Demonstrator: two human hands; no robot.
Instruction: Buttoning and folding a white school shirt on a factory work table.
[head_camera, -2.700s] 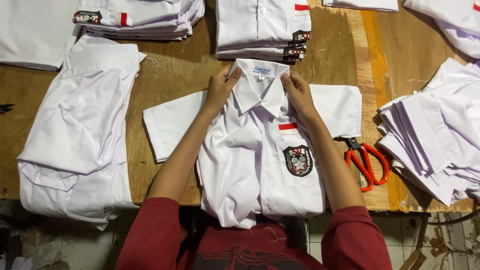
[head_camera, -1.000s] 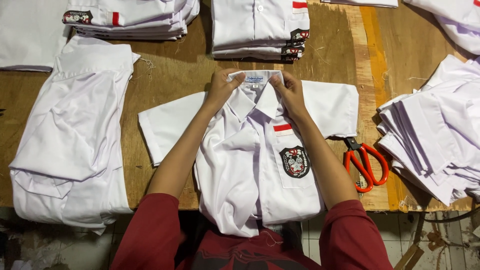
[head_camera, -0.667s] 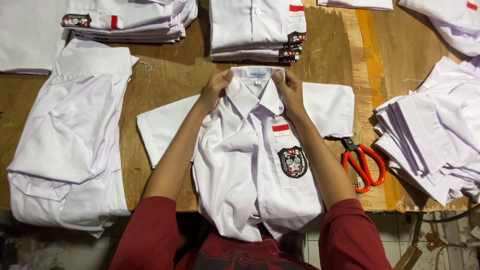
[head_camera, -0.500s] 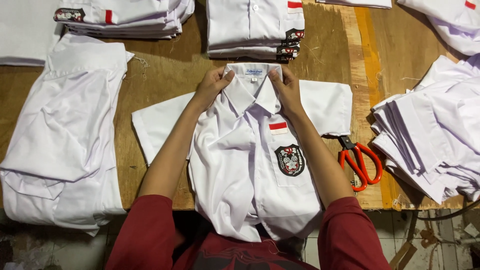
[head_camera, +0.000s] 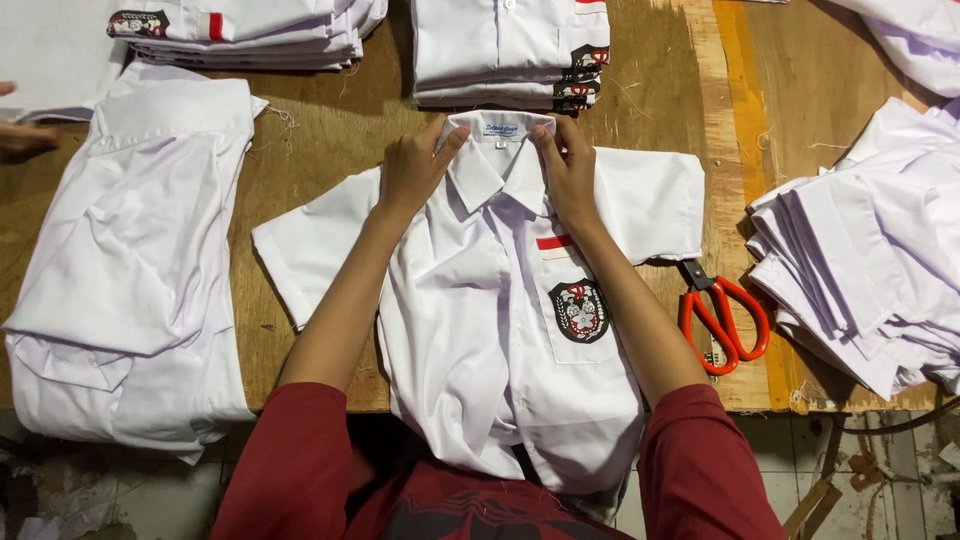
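The left hand (head_camera: 412, 168) and right hand (head_camera: 568, 172) each pinched a side of the collar (head_camera: 500, 160) of the white school shirt (head_camera: 500, 330), which lay face up, buttoned, at frame centre on the wooden table (head_camera: 320, 150). Its sleeves were spread out, unfolded. Folded shirt stacks (head_camera: 505, 50) sat above, red scissors (head_camera: 722, 318) right, loose shirts (head_camera: 130, 270) left.

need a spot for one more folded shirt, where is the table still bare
Bare wood lies between the open shirt and the left pile, and a strip runs above the scissors between the top stack and the right pile. The middle is crowded: both hands, left and right, press the collar, close under the top stack.
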